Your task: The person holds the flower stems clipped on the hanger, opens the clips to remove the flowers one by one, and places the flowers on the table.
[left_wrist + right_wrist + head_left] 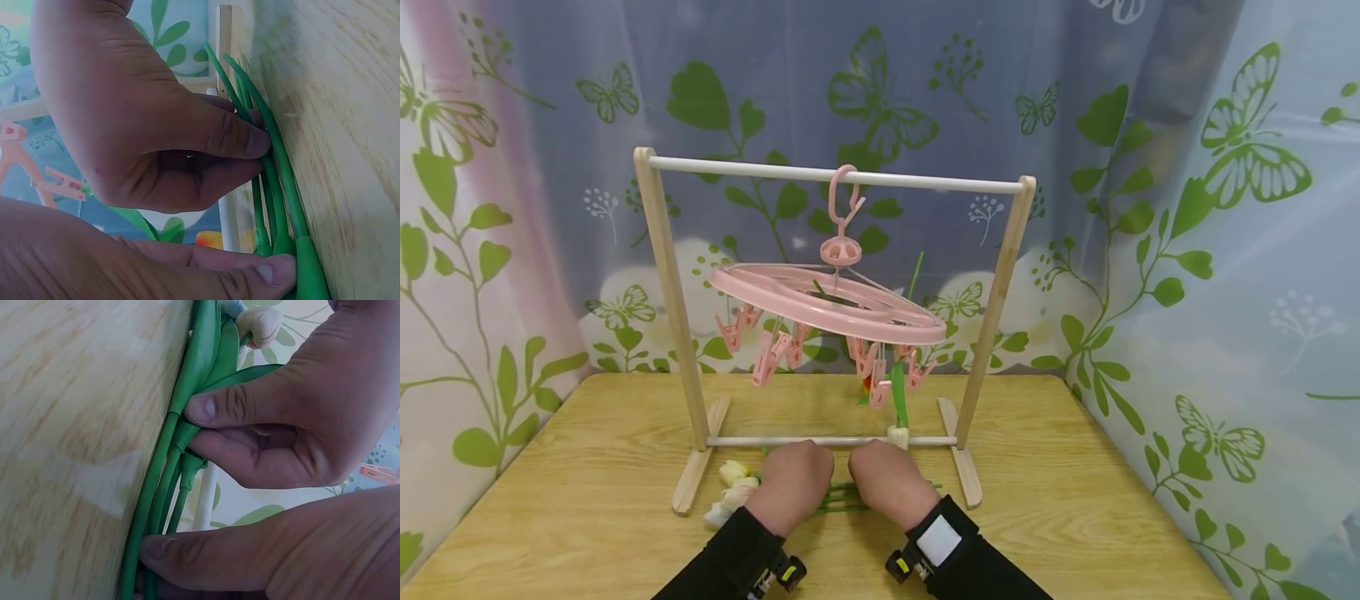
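Several artificial tulips lie on the table with pale heads (730, 500) at the left and green stems (842, 497) running right. My left hand (793, 483) pinches a stem at its leaf base, thumb and forefinger together; in the left wrist view its thumb (275, 272) presses there. A little to the right, my right hand (891, 482) pinches thinner stems between thumb and forefinger, clearest in the right wrist view at the thumb (162, 547). One stem lies nearest the table edge, beside the fingertips. How many stems each hand holds is hidden.
A pink round clip hanger (827, 312) hangs tilted from the white top bar (737, 169) of a wooden stand (673, 300). Pink clips (771, 358) dangle below. An upside-down white tulip (898, 436) hangs at the hanger's right; a red-orange flower (867, 385) shows behind the clips.
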Motion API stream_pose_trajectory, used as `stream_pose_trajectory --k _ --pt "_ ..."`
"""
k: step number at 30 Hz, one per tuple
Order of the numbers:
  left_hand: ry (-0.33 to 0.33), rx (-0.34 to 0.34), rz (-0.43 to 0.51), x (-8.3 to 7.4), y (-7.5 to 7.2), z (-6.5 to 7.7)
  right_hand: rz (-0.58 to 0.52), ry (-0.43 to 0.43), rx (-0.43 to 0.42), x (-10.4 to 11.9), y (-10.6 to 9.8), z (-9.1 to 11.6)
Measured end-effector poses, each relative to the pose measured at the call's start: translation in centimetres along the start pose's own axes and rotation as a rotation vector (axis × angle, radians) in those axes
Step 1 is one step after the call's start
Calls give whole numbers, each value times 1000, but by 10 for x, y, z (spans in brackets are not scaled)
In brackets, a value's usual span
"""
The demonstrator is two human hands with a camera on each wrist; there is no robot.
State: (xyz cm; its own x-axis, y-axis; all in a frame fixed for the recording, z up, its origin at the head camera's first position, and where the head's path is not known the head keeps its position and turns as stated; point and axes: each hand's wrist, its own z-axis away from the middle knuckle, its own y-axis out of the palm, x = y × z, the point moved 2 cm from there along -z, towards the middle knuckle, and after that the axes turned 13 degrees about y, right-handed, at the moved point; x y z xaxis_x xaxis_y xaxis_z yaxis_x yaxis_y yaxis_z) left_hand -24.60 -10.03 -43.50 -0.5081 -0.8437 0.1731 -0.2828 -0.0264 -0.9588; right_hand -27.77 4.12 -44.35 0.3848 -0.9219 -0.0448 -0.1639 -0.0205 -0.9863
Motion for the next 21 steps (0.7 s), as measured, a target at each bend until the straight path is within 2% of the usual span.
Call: stream_pose_trajectory --k 7,9,16,18,21 --pt "-5 0 21 0 0 1 28 -5 -4 -1 4 0" --pt "-19 25 51 1 -2 1 33 -9 3 -1 5 0" --pt "-67 179 137 7 -5 -4 29 -21 -33 -3 1 -1" --pt "-59 188 151 8 -9 -5 12 -13 -33 -3 -3 -2" --pt "-36 164 161 9 -18 -3 -42 9 2 -4 -11 -4"
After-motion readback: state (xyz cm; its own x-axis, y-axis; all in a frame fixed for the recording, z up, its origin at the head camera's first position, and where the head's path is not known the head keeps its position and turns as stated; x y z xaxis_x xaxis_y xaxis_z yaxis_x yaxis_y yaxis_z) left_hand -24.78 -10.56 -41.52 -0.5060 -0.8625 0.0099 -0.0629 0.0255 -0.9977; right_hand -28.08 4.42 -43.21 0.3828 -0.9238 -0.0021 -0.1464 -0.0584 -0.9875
